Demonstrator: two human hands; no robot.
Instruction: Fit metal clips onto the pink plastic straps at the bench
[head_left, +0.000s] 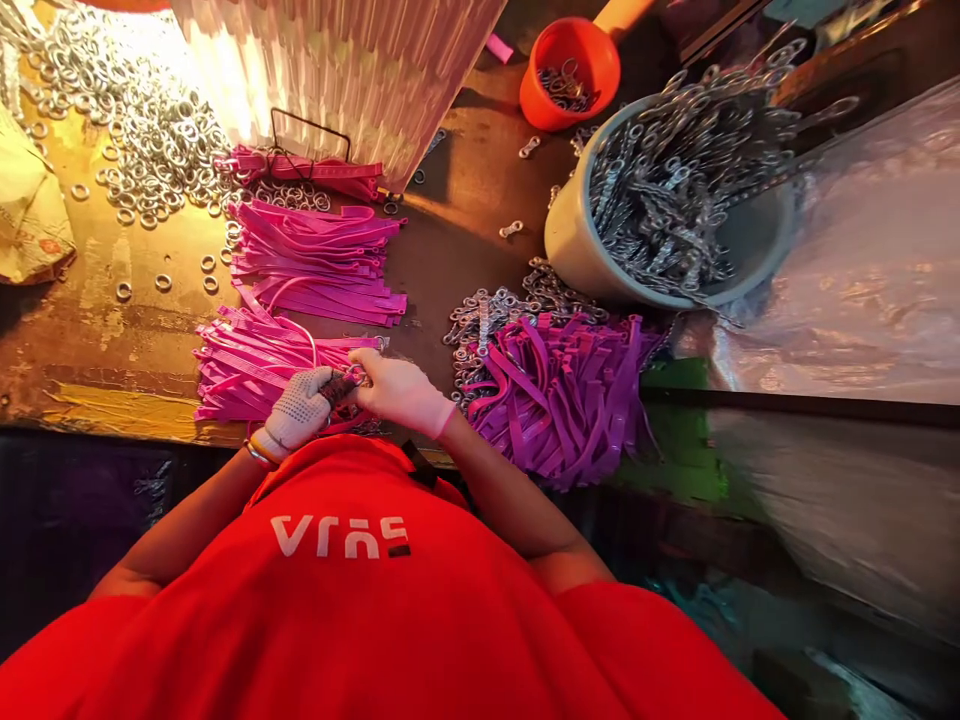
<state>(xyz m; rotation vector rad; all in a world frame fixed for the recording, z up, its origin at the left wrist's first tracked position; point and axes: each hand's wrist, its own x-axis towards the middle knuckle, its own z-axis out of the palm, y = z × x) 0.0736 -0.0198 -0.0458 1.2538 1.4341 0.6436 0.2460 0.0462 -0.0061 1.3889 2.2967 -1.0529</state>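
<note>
Workbench point(465, 240) fills our view, brown and worn. At far right we see a grey tub point(577, 250) heaped with metal clips, and an orange cup point(540, 95) beyond it. Purple straps point(570, 400) pile up near right; pink straps point(307, 260) lie stacked at centre left, with silver rings point(150, 130) scattered far left. At the near edge our left hand point(300, 410), in a dotted knit glove, and right hand point(401, 392), in a white glove, meet, both pinched narrowly on a small dark fitting point(343, 386) over the nearest pink bundle point(247, 365).

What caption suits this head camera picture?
Gloved left hand and right hand meet over pink straps beside purple straps.
</note>
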